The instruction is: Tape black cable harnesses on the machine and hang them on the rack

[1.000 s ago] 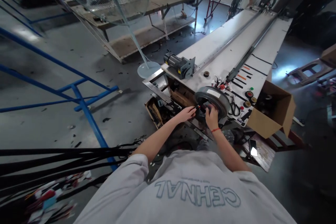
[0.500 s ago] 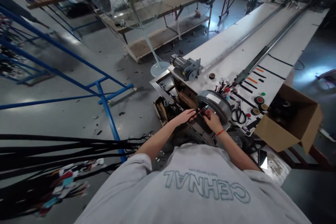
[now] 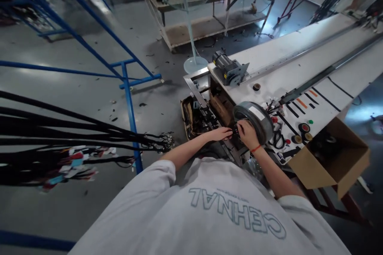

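My left hand [image 3: 222,133] and my right hand [image 3: 247,134] meet over the near end of the workbench, fingers closed. Between the fingertips is a small dark piece [image 3: 235,130], mostly covered, so its kind is unclear. Just beyond my right hand stands a large grey roll [image 3: 257,122] with a white label. Black-handled scissors [image 3: 278,140] lie to the right of the roll. Behind it are loose wires with connectors [image 3: 273,106]. Under my left hand, dark metal parts and a brown panel [image 3: 220,109] show at the bench end.
A motor [image 3: 226,67] sits on the white bench [image 3: 278,53], with tape rolls [image 3: 297,139] and black and orange strips [image 3: 302,103]. An open cardboard box [image 3: 317,169] stands right. Black cables [image 3: 89,117] hang across a blue rack [image 3: 129,103] at left. A fan base [image 3: 195,65] stands ahead.
The view has swung, so the bench sits lower and further right. My hands remain close together beside the roll; the dark piece with coloured ends, seen earlier at my left hand, is now mostly covered.
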Motion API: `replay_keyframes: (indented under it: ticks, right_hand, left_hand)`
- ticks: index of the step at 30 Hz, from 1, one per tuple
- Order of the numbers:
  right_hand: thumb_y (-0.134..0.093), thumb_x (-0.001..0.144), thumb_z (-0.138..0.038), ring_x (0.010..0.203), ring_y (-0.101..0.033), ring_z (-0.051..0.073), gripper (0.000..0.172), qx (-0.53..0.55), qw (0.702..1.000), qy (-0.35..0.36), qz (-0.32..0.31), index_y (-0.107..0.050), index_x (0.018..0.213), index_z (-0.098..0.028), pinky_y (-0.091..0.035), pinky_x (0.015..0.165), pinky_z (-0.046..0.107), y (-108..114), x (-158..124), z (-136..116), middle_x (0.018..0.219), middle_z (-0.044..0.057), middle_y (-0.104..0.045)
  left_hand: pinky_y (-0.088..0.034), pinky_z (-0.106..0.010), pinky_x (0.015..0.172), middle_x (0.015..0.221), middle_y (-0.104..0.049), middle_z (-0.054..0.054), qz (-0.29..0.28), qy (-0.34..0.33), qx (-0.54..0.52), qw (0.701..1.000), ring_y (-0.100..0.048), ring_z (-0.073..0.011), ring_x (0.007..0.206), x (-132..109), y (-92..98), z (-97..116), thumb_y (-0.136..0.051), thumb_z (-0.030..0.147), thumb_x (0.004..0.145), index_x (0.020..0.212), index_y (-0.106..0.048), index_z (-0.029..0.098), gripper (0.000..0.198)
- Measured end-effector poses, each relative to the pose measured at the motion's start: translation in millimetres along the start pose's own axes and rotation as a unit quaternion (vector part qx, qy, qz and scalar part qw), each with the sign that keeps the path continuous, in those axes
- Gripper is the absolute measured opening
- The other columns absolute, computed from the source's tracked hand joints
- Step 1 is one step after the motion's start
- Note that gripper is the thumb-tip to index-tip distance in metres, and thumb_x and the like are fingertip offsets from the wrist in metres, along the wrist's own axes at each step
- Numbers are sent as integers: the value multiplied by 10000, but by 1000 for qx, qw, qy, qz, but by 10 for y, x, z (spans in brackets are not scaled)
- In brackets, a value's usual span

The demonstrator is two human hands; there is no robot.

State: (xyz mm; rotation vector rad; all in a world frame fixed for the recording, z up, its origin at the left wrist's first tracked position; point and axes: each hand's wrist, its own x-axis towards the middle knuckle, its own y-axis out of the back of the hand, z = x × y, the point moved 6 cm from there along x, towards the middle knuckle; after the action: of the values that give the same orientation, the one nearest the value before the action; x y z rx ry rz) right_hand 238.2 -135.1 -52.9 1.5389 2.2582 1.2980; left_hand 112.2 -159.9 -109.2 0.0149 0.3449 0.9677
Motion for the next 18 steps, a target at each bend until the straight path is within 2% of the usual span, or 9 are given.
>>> replay_keyframes:
  ticks: [3,6,8,10,12,13,15,16,18]
  right_hand:
    - [-367,976,-381,911,-574,257,389,-99,994,-4,-41,-546,668,-225,-431,907,412,-79,59,31,780,118,-637]
    - [-390,966,-375,796,-567,265,445,-139,987,-42,-75,-501,561,-229,-444,844,430,-150,145,33,649,121,-588]
    - [-408,959,-344,822,-577,266,408,-117,989,-23,-83,-562,603,-217,-450,853,440,-96,120,-94,698,124,-613]
    - [-432,950,-311,955,-587,267,300,-59,995,39,-71,-662,789,-204,-453,906,447,99,-14,-299,902,128,-664]
    - [-461,937,-279,1076,-569,258,233,-13,997,72,-15,-678,992,-216,-447,961,455,452,-218,-414,1105,117,-648]
    - [-472,932,-272,1101,-564,257,231,-6,997,60,37,-670,1040,-220,-442,978,462,668,-323,-393,1148,116,-632]
    - [-479,929,-286,1084,-572,259,226,-20,988,-13,154,-659,1041,-208,-439,982,476,1074,-530,-197,1127,124,-628]
    - [-477,929,-310,1054,-581,259,233,-26,977,-64,200,-655,1028,-196,-446,966,474,1223,-627,-46,1096,126,-633]
    - [-473,919,-387,979,-599,258,298,-16,957,-163,239,-649,1018,-169,-471,905,456,1365,-783,294,1027,128,-649]
  left_hand:
    - [-399,-227,571,640,-563,12,15,-37,70,997,-487,-109,573,-39,-4,61,-564,457,889,803,-563,144,324]
    - [-422,-239,604,643,-588,-2,13,-50,91,995,-523,-123,594,-73,23,91,-571,422,893,825,-596,129,302]
    - [-452,-246,621,738,-650,-38,-19,-30,36,999,-555,-126,616,-66,54,48,-563,404,905,905,-611,108,300]
    - [-496,-269,681,897,-701,-89,-32,-7,-29,999,-616,-145,701,-46,121,-16,-581,360,902,1058,-599,95,308]
    - [-526,-324,795,1079,-692,-142,0,-11,-48,999,-662,-189,877,-20,204,-38,-617,295,876,1214,-546,101,397]
    - [-522,-364,872,1169,-663,-168,33,-29,-25,999,-654,-218,990,-2,231,-12,-634,264,856,1274,-515,104,463]
    - [-446,-440,1037,1349,-550,-212,115,-85,84,986,-553,-267,1221,52,208,131,-653,212,819,1351,-470,104,573]
    - [-380,-467,1105,1412,-490,-225,156,-108,156,969,-474,-288,1312,98,149,234,-665,198,801,1361,-471,98,601]
    - [-295,-501,1153,1404,-495,-242,223,-121,273,928,-385,-326,1379,251,-29,441,-703,178,763,1270,-562,65,537]
